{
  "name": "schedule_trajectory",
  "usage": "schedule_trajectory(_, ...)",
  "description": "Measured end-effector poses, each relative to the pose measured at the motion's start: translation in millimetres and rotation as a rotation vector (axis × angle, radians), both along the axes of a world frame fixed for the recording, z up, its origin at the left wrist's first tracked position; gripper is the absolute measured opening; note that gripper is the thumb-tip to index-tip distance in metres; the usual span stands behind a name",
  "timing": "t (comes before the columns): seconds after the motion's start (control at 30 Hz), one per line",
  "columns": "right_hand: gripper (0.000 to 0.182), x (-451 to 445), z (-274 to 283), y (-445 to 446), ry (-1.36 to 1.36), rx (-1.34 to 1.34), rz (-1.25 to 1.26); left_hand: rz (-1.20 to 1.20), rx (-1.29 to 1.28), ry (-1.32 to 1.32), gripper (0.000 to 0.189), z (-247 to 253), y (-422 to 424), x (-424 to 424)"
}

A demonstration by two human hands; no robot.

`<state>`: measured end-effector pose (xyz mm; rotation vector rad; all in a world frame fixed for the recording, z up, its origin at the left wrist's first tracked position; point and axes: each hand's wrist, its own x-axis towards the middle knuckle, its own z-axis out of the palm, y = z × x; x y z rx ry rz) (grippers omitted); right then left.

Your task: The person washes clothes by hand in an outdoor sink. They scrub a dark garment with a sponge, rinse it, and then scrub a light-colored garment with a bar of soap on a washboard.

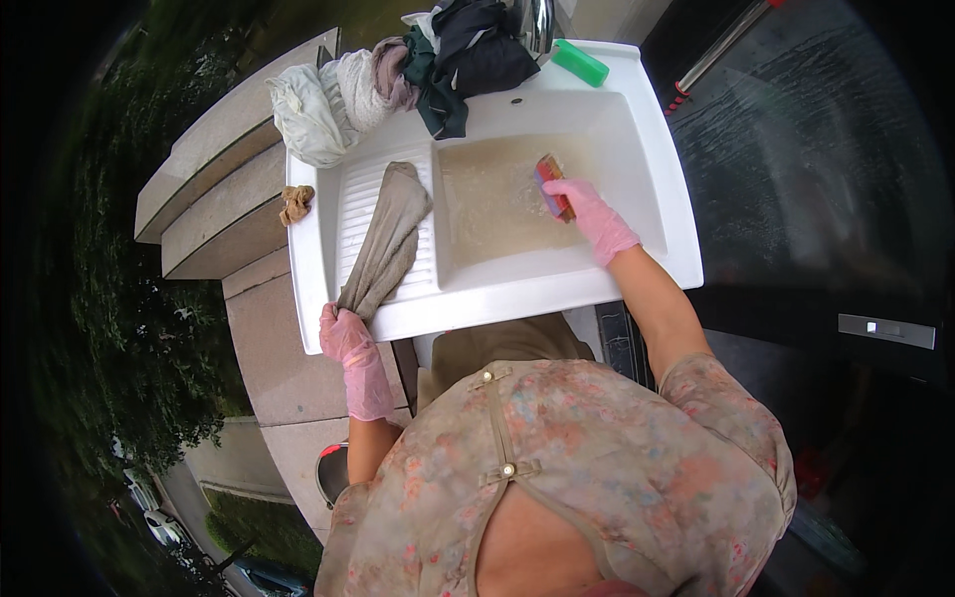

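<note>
My left hand, in a pink glove, grips the lower end of a wet grey-brown cloth at the front left edge of the white laundry sink. The cloth lies lengthwise over the ribbed washboard. My right hand, also in a pink glove, holds a scrub brush with a red and blue body at the surface of the cloudy, brownish water in the basin. Its bristles show only partly.
Piled clothes, white, dark green and black, lie along the sink's back rim. A faucet and a green plastic object stand behind the basin. A crumpled brown item rests on the left rim.
</note>
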<state>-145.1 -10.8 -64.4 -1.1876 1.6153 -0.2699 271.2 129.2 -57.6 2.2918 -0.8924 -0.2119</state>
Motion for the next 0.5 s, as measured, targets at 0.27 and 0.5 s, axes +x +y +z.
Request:
schedule_trajectory(0.27,0.041,-80,35,5,-1.11,0.126,-0.74,0.204,-0.246,0.469,0.032,22,-11,-34)
schedule_trajectory(0.5,0.05,-116,43,-42,-1.516,-0.113,-0.837,0.154,-0.358,0.477,0.033,21,-13,-58)
